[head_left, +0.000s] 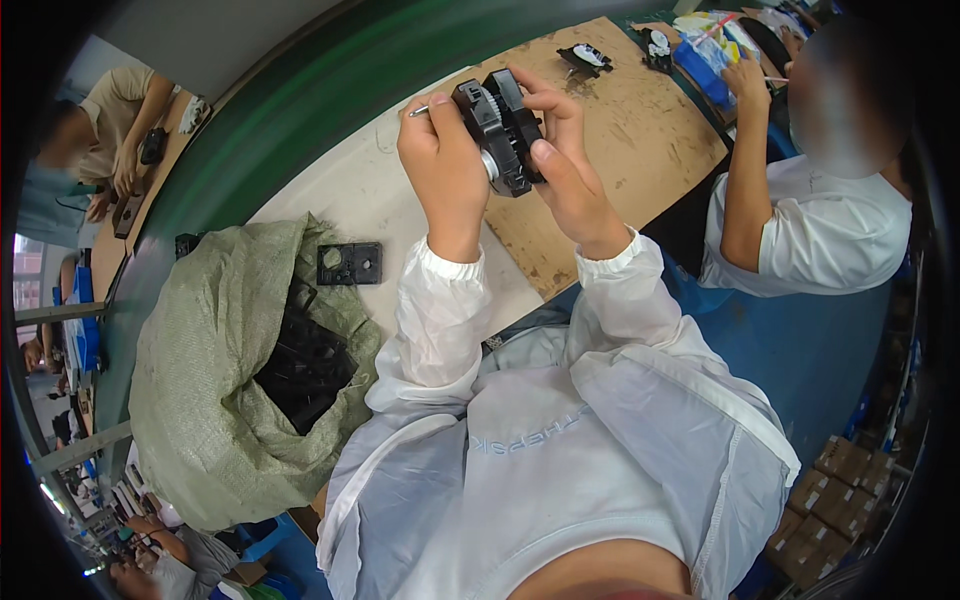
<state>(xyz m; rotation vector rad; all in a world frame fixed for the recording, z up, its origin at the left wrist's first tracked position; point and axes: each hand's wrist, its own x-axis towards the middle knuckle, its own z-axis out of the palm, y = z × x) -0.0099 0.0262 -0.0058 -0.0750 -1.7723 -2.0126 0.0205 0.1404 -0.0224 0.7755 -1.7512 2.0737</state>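
Observation:
Over the table, both my hands hold up a black plastic gear assembly [510, 135] with a toothed wheel and a pale round part low on its left side. My left hand [442, 165] is closed on its left side. A thin pointed metal piece [418, 111] sticks out between that hand's thumb and fingers; its full shape is hidden. On the other side, my right hand [572, 165] grips the assembly between thumb and fingers. Nearest below my left hand, a flat black square plastic part [349, 263] with round openings lies on the pale table top.
A green woven sack [205, 370] full of black plastic parts [310, 365] stands at left. Two black-and-white assemblies [585, 58] [657, 48] lie at the far side of the brown board [640, 130]. A green belt [230, 160] runs behind. A co-worker [800, 220] sits at right.

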